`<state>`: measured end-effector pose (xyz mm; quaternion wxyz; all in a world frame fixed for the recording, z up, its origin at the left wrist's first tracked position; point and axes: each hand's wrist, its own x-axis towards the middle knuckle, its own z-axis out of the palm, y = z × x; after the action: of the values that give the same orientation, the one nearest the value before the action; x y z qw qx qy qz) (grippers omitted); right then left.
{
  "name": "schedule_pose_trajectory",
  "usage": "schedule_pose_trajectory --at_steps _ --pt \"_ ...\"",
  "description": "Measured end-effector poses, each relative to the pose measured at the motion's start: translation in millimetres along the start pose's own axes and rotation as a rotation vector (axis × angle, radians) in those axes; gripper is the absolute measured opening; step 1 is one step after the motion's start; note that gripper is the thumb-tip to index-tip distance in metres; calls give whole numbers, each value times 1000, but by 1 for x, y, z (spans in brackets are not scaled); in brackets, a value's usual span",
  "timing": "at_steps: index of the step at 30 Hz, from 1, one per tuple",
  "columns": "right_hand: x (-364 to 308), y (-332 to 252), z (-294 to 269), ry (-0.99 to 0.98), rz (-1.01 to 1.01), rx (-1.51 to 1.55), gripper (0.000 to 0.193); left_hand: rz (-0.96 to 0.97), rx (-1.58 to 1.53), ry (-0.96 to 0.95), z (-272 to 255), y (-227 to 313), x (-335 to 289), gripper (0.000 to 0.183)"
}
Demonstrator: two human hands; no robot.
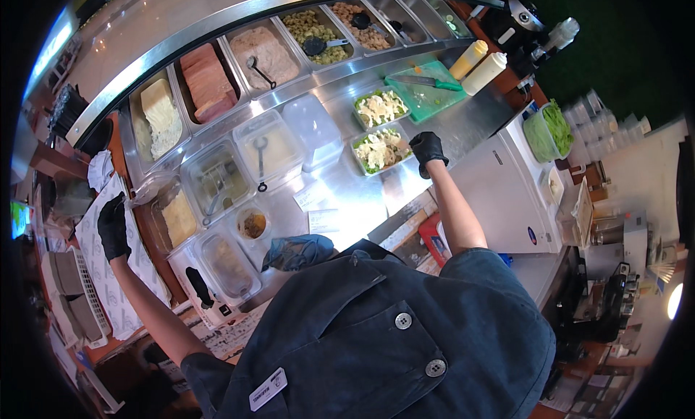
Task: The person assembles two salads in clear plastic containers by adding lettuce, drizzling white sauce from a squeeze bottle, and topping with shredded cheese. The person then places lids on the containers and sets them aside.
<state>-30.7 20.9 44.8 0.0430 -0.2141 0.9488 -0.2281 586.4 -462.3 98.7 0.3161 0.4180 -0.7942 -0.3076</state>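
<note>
Salad [378, 152], green and white, in a clear plastic tub [392, 167] sat beside the black-gloved right hand [429, 153], whose curled-together fingers might have spilled it by nudging, while finger spacing on the black-gloved left hand [113, 227] was unclear.

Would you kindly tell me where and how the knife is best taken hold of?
I would take the knife by its green handle, with the right hand coming from above on the near side. It lies flat across the cutting board, blade pointing left and handle toward the squeeze bottles, which would probably crowd a grip from the far side.
</note>
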Motion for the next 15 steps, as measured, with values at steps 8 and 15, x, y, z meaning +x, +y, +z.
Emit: schedule_pose_trajectory --at_steps 8,15 --pt "21 16 -4 -83 62 78 8 -22 -162 -12 -2 -7 -4 19" --pt "29 12 -8 -152 138 326 10 -179 -650 -36 -7 -19 -4 21"
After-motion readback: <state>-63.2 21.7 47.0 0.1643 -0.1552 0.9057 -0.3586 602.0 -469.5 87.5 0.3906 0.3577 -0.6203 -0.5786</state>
